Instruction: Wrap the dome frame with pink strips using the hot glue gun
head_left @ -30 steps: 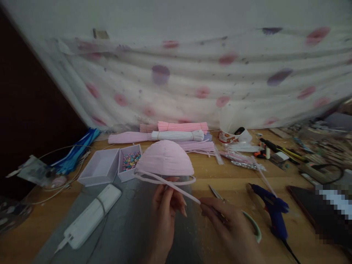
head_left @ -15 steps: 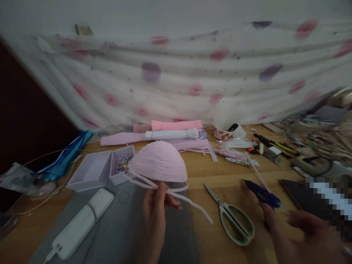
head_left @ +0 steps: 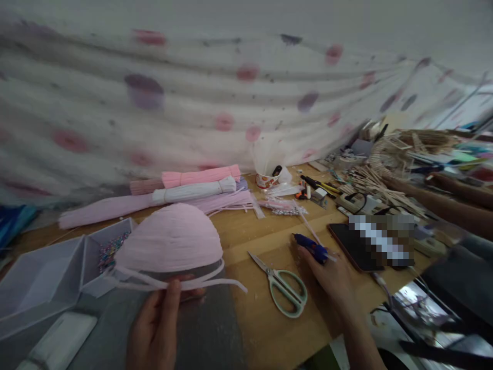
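Across the back of my view hangs a spotted curtain (head_left: pixel 200 123), and below it runs the wooden table (head_left: pixel 264 331), with a grey mat (head_left: pixel 211 329) at its near left. I have the pink dome (head_left: pixel 173 239) over the mat, rounded side up, partly covering the box (head_left: pixel 133 223) of beads (head_left: pixel 111 252) from where I look. Bundles (head_left: pixel 200 177) of pink and white stems lie behind it. My right hand (head_left: pixel 329 275) is well apart from the dome, its grip closed around the glue gun (head_left: pixel 311 247), nozzle pointing away to the left; the handle is hidden from me. My left hand (head_left: pixel 157 316) has a narrow grip, thumb and fingers pinching the pale stems (head_left: pixel 227 281) at the dome's lower rim, one loose end sticking out to the right. The phone (head_left: pixel 346 245) lies right of the gun. Between my hands the scissors (head_left: pixel 287 292) lie flat, blades together.
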Demonstrator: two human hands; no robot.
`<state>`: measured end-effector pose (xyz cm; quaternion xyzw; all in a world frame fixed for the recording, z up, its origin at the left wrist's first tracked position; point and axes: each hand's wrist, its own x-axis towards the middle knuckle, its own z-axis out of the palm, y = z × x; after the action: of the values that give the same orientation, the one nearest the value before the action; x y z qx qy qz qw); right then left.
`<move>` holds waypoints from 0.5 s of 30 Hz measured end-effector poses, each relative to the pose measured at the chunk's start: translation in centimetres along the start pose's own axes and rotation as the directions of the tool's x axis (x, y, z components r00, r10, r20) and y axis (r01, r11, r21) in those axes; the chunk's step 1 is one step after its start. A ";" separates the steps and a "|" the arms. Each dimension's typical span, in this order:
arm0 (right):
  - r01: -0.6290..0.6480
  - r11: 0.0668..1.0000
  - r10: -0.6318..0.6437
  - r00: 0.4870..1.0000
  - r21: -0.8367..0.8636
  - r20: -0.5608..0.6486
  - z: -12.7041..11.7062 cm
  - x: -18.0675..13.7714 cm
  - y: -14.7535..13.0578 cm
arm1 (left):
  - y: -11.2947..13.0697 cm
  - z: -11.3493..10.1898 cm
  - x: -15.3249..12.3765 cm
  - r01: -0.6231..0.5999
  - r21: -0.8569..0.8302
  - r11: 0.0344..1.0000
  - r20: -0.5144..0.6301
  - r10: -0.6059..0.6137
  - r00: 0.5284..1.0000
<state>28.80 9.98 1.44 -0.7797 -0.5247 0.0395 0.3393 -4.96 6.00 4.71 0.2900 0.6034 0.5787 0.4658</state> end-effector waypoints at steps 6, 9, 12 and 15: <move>-0.061 0.993 0.059 0.998 0.100 0.026 -1.4 -1.1 -1.8 | -1.2 0.0 0.4 -0.045 0.031 0.999 -0.168 0.050 0.985; -0.030 0.986 0.023 0.999 0.163 0.043 -3.3 -2.0 -4.3 | -1.0 0.2 0.2 -0.040 0.179 0.983 -0.226 0.081 0.971; 0.117 0.935 -0.156 0.984 0.336 0.090 -4.7 -3.2 -7.2 | -0.7 0.5 -0.1 -0.040 0.235 0.971 -0.199 0.088 0.976; 0.303 0.807 -0.415 0.902 0.507 0.121 -4.9 -4.4 -10.0 | -0.8 1.1 -0.5 -0.072 0.168 0.983 -0.138 0.096 0.986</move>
<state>20.93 6.06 9.58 -0.5481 -0.6723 0.1904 0.4596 -3.63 5.86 4.12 0.3091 0.6684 0.5662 0.3703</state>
